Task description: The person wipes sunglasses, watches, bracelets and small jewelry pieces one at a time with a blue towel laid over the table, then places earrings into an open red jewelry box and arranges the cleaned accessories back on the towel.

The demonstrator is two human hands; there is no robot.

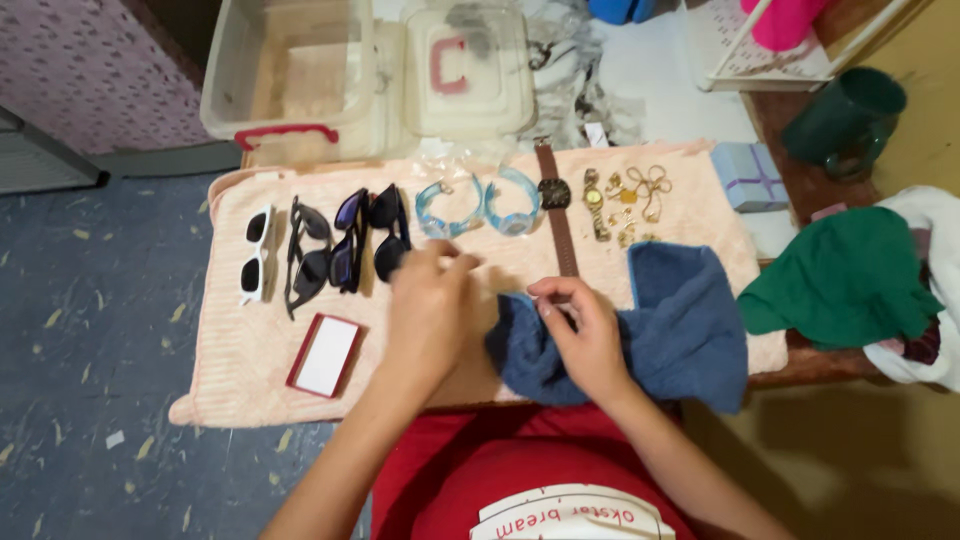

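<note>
Sunglasses (330, 245) and watches (555, 200) lie arranged mid-frame; your right hand (590, 340) pinches the blue cloth (680, 325), left hand (430, 310) curled, grip unclear

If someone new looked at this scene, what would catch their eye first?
Probably the row of sunglasses lined up on the pink towel, with two blue bracelets and watches beside them. In front, the left hand and right hand meet over a crumpled blue cloth.
</note>
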